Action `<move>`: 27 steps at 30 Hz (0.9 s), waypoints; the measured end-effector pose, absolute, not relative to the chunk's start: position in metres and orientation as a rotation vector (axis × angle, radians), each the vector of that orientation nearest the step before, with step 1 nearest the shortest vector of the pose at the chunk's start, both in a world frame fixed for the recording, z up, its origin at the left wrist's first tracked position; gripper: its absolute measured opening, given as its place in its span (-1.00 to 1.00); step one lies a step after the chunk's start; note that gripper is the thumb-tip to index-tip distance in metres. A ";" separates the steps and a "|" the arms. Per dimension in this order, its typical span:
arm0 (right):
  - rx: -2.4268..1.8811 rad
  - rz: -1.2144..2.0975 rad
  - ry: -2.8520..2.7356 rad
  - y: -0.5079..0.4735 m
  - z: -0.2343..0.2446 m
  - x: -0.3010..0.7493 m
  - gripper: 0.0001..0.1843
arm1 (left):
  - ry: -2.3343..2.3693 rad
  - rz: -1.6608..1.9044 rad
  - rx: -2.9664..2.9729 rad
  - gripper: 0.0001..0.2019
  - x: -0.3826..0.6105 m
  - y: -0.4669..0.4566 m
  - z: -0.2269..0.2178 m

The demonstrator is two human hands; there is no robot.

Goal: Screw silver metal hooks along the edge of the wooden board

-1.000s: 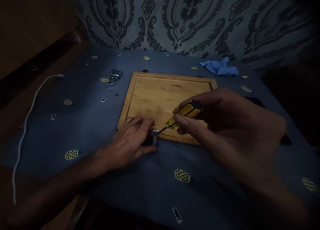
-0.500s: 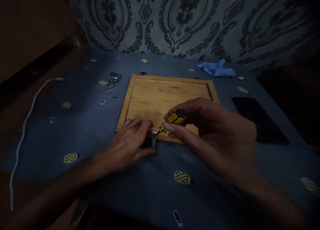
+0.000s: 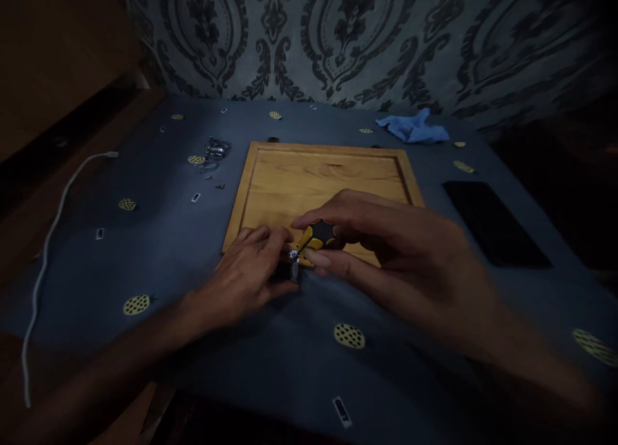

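Your right hand [image 3: 396,258] has its fingers clamped on the screwdriver [image 3: 315,241], at the wooden board's [image 3: 290,174] near edge. Your left hand [image 3: 246,268] pinches a small metal piece [image 3: 295,270] there. The screwdriver is probably light and stiff, best held by its thick handle [image 3: 322,231]; the metal may be slippery, so pinch its sides.

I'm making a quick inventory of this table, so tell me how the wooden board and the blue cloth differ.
The wooden board is flat and squared off, while the blue cloth is crumpled. The wooden board looks larger than the blue cloth. The left hand is at the wooden board's near edge; no hand touches the blue cloth. Both rest on the table.
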State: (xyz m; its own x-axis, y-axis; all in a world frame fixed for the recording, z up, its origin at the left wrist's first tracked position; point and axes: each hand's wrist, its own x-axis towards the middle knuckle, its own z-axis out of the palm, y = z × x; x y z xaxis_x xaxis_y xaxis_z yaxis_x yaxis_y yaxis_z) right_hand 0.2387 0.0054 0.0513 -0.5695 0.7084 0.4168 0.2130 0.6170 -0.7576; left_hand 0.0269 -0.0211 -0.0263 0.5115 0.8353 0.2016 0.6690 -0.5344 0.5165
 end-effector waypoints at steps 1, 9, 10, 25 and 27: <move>-0.729 0.855 -2.086 0.006 0.051 0.237 -0.94 | 1.259 0.596 2.382 -0.57 0.027 -0.021 -0.027; -0.841 0.983 -1.992 0.009 0.052 0.220 -0.85 | 1.290 0.589 2.352 -0.55 0.028 -0.018 -0.027; -0.820 0.997 -2.014 0.010 0.053 0.220 -0.88 | 1.285 0.590 2.347 -0.57 0.028 -0.018 -0.027; -0.806 0.887 -2.049 0.012 0.057 0.223 -0.89 | 1.269 0.616 2.414 -0.43 0.026 -0.020 -0.029; -0.801 0.919 -2.076 0.013 0.057 0.227 -0.98 | 1.297 0.608 2.400 -0.41 0.027 -0.020 -0.027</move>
